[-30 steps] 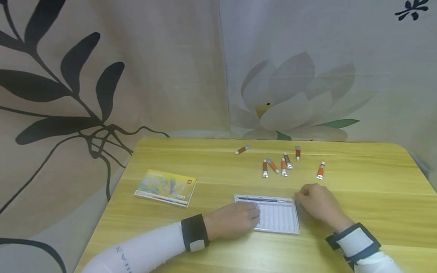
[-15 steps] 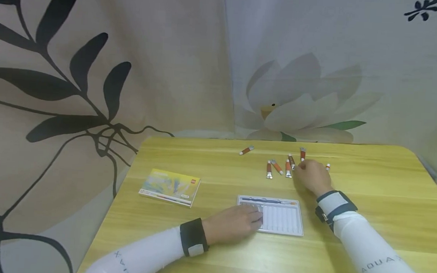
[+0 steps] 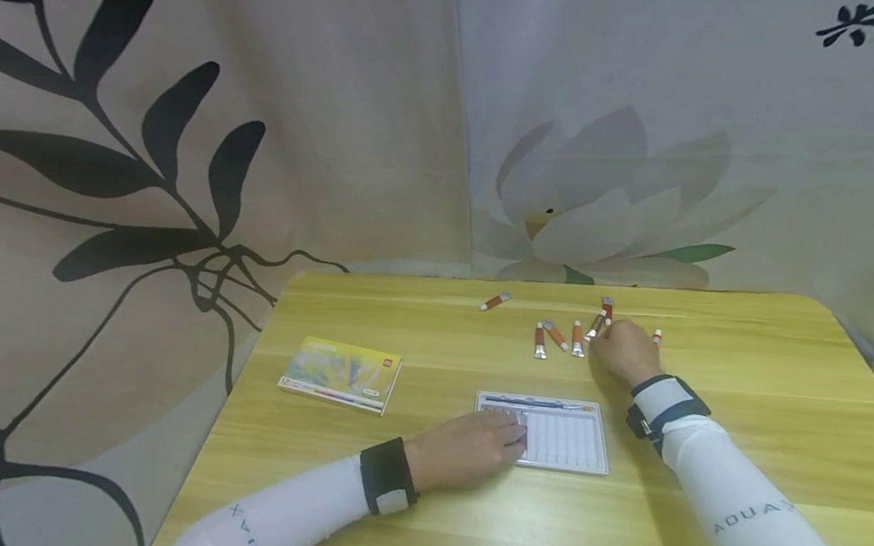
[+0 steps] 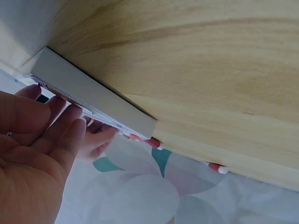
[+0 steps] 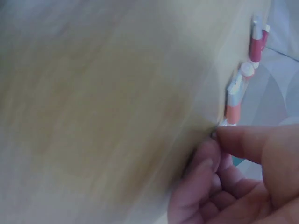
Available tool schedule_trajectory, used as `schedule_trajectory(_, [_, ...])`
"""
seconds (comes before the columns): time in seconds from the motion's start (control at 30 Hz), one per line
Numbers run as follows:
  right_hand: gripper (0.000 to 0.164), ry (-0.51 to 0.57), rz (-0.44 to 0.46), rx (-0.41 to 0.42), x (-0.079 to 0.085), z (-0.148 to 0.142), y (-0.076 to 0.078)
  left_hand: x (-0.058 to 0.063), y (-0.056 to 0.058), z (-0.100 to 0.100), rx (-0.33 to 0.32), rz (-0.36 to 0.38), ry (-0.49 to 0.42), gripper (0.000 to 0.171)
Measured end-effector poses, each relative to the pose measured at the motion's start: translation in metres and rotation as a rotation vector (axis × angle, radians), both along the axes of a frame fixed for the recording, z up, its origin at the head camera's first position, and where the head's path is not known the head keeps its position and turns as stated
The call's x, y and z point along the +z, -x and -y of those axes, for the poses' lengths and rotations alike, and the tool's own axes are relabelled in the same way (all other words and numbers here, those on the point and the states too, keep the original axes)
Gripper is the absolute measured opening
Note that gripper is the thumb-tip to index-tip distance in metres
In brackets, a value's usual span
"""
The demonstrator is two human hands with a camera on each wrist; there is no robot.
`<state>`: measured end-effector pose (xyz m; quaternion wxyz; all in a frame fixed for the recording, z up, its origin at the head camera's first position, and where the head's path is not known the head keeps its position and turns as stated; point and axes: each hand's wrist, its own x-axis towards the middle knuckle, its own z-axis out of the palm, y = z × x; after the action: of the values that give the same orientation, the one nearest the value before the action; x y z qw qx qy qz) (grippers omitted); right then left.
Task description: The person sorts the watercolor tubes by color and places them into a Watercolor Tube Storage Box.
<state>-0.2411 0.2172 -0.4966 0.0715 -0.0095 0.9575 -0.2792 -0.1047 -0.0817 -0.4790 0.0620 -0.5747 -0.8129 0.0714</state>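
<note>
My right hand (image 3: pixel 625 351) is at the back of the table, thumb and forefinger pinching the near end of a small brown paint tube (image 3: pixel 596 325). In the right wrist view the fingertips (image 5: pixel 212 144) meet on a tiny bit of it; most of the tube is hidden there. My left hand (image 3: pixel 466 448) rests over the left part of a white slotted plastic tray (image 3: pixel 565 444), its fingers lightly bent on it. A thin paintbrush (image 3: pixel 534 402) lies along the tray's far side. In the left wrist view the left fingers (image 4: pixel 56 107) touch the tray's side (image 4: pixel 93 91).
Left of the brown tube lie an orange-red tube (image 3: pixel 578 338), an orange tube (image 3: pixel 555 335) and a dark red tube (image 3: pixel 540 340). Another tube (image 3: pixel 495 301) is farther back; one (image 3: pixel 657 338) shows right of the hand. A yellow box (image 3: pixel 341 373) lies at left.
My right hand has moved from beside the tray up to the tubes. The brown tube has turned and shifted right, close to the dark red tube behind it. The left hand stays on the tray.
</note>
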Motion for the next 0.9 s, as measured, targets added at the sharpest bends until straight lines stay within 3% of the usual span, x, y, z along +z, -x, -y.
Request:
schedule_trajectory(0.2, [0.043, 0.072, 0.023, -0.071, 0.005, 0.002, 0.002, -0.002, 0.0, 0.0, 0.006, 0.022, 0.001, 0.024])
schedule_trajectory(0.33, [0.047, 0.039, 0.043, -0.108, 0.009, 0.006, 0.005, -0.002, 0.0, 0.0, 0.001, 0.025, -0.007, 0.024])
schedule_trajectory(0.47, [0.04, 0.004, 0.06, -0.128, 0.011, 0.007, 0.007, -0.002, 0.0, 0.0, 0.001, 0.04, -0.014, 0.024])
schedule_trajectory(0.73, [0.039, 0.108, -0.023, -0.032, 0.009, -0.003, 0.003, 0.002, 0.002, 0.002, 0.014, 0.045, -0.065, 0.028])
schedule_trajectory(0.9, [0.032, 0.201, -0.028, 0.037, 0.021, -0.003, -0.011, 0.009, 0.008, 0.007, 0.065, 0.066, -0.136, 0.028])
